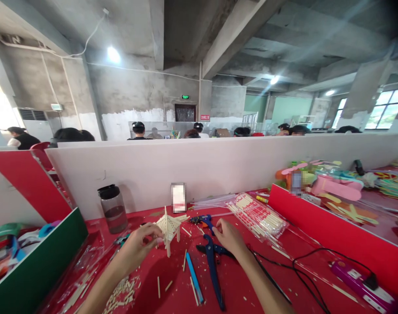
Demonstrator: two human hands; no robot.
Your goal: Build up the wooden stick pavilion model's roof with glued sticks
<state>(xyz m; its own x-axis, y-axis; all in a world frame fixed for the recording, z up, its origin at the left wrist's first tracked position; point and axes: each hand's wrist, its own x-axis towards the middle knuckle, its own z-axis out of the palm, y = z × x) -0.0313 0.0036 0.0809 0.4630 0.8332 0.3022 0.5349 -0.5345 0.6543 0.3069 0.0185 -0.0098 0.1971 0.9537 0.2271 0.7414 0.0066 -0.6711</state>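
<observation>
My left hand [145, 237] is closed in a pinch at the left side of a small model made of pale wooden sticks [168, 226], which has a pointed roof and stands on the red table. My right hand [229, 236] has its fingers curled at the handle of a blue glue gun [204, 219] with an orange trigger. The glue gun's nozzle points left, close to the model's right side. Just below it lie dark blue cutters [214, 266] with their handles spread. Left of the cutters is a bright blue stick-shaped tool [194, 277].
Stick offcuts [122, 296] litter the red tabletop. A dark-lidded bottle [113, 211] and a phone [178, 198] stand at the back. Bagged sticks [258, 213] lie right, near a purple power strip [359, 279] and black cables. Green [38, 270] and red [336, 226] dividers flank the space.
</observation>
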